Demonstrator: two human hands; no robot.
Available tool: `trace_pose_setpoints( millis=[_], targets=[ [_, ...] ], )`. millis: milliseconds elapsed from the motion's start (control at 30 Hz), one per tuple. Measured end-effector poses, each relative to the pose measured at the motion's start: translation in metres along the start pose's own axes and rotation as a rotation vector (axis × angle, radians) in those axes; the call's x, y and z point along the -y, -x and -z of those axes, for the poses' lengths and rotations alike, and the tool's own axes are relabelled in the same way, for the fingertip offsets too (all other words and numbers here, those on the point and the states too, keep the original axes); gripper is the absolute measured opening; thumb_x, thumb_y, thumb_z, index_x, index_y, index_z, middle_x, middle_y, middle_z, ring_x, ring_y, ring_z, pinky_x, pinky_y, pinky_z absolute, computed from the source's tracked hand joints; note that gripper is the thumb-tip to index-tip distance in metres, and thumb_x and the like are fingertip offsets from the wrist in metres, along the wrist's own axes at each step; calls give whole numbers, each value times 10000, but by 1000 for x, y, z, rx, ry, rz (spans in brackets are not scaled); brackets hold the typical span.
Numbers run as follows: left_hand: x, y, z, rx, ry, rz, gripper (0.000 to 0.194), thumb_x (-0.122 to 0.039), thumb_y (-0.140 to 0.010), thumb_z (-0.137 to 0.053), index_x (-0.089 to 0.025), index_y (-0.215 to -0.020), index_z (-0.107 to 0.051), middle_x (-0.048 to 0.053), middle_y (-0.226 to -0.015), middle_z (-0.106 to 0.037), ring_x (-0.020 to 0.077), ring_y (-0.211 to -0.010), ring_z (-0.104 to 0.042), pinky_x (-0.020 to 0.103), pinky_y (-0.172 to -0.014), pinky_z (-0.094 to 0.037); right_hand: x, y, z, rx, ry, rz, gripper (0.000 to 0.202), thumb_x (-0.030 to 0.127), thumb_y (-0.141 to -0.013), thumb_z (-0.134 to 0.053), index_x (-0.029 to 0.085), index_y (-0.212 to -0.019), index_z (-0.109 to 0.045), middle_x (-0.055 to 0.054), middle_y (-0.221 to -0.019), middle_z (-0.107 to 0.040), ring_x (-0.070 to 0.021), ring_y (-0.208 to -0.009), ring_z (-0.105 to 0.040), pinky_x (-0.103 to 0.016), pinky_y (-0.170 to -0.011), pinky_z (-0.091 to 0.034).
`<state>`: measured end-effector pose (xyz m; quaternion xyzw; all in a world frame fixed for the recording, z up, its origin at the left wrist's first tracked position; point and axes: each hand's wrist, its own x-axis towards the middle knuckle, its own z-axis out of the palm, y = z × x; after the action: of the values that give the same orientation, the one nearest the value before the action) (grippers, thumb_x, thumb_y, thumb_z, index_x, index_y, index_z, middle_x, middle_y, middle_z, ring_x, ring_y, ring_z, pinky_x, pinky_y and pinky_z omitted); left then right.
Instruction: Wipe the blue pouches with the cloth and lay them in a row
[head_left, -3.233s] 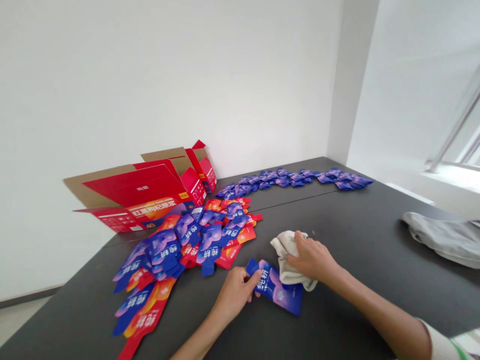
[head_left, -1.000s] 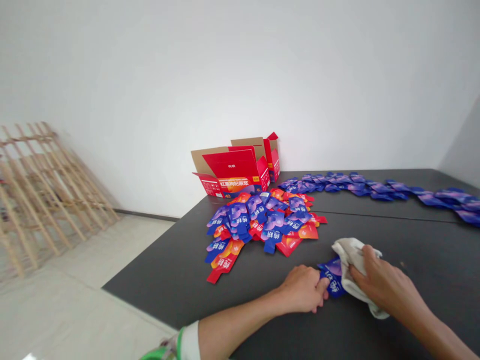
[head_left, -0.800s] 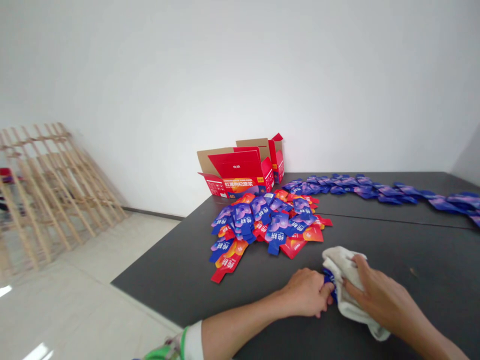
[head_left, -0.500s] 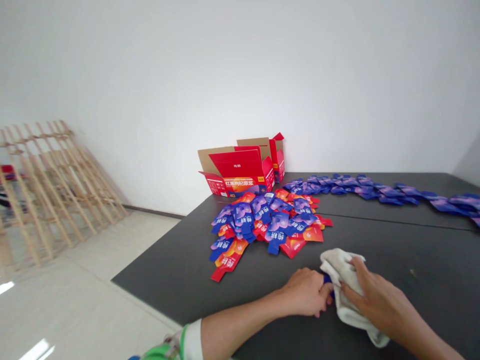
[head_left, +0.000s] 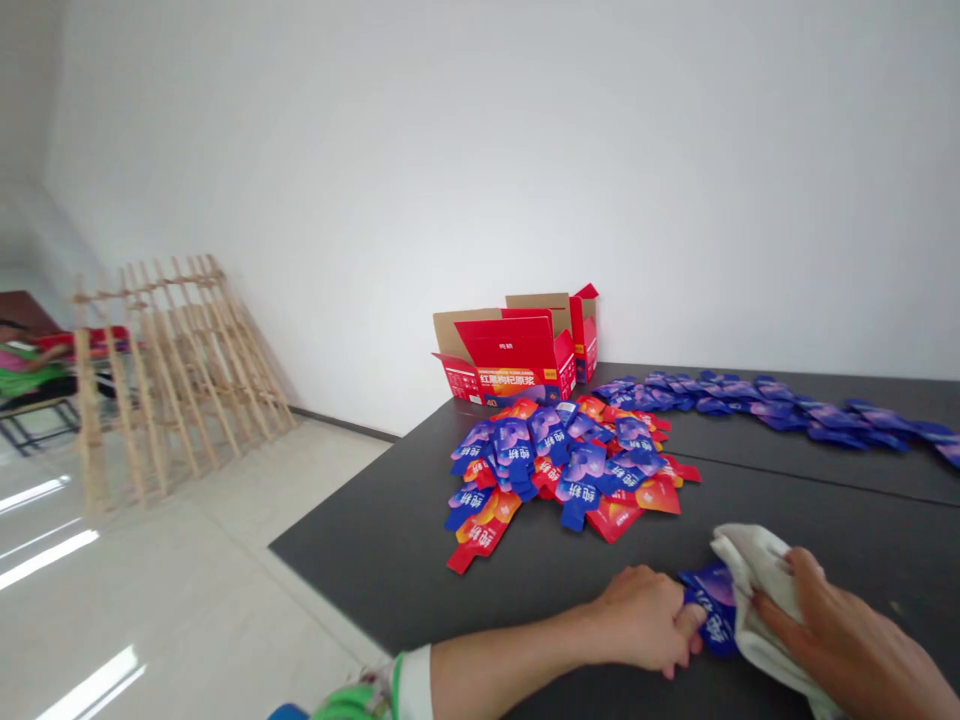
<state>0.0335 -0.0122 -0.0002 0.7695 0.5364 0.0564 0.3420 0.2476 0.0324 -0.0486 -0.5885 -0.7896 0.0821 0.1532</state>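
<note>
My left hand (head_left: 652,618) is closed on the left end of a blue pouch (head_left: 714,606) near the table's front. A white cloth (head_left: 765,590) covers the pouch's right part, and my right hand (head_left: 844,625) grips that cloth with bent fingers. Beyond my hands lies a heap of blue pouches (head_left: 585,463) mixed with red pouches (head_left: 480,535). A long row of overlapping blue pouches (head_left: 776,410) runs along the back of the dark table toward the right.
Two open red cartons (head_left: 517,355) stand at the table's back left corner by the white wall. Wooden racks (head_left: 187,370) lean on the wall at the left. A seated person (head_left: 30,370) is at the far left.
The cloth and my right hand have moved right, away from my left hand, and more of the blue pouch shows between them. The view has turned left, bringing a seated person into sight.
</note>
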Motion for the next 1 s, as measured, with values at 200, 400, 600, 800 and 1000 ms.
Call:
trace_pose_setpoints(
  millis=[200, 400, 600, 800, 1000],
  targets=[
    [-5, 4, 3, -40, -119, 6, 263, -242, -852, -424, -181, -732, -649, 2, -585, -655, 142, -606, -643, 244, -714, -503, 30, 3, 9, 69, -47, 40, 347, 462, -872, -375, 219, -1118, -390, -73, -808, -660, -281, -782, -665, -332, -652, -421],
    [-11, 8, 8, -48, -107, -7, 405, -311, -920, -317, -178, -742, -656, 8, -573, -651, 143, -616, -643, 246, -732, -500, 42, 9, 22, 32, 150, -43, 274, 429, -892, -353, 190, -1021, -396, -93, -771, -643, -295, -761, -664, -319, -613, -391],
    [-11, 7, 6, -47, -93, -7, 398, -321, -926, -325, -181, -772, -664, 6, -592, -657, 141, -613, -641, 255, -739, -500, 45, 10, 33, 61, 237, -57, 262, 426, -877, -389, 195, -1000, -409, -85, -757, -645, -292, -740, -661, -305, -583, -365],
    [-9, 7, 4, -75, -93, 8, 393, -332, -919, -344, -171, -763, -667, 24, -587, -653, 155, -618, -641, 262, -722, -499, 43, 13, 29, 70, 141, 37, 330, 451, -884, -384, 190, -1085, -401, -74, -783, -650, -274, -733, -655, -314, -605, -384],
    [-10, 8, 4, -76, -87, 4, 422, -362, -932, -330, -192, -760, -675, 11, -599, -657, 149, -627, -646, 246, -716, -495, 34, 10, 30, 12, 310, -124, 317, 469, -858, -392, 181, -981, -441, -91, -700, -630, -320, -688, -647, -341, -585, -374]
  ],
)
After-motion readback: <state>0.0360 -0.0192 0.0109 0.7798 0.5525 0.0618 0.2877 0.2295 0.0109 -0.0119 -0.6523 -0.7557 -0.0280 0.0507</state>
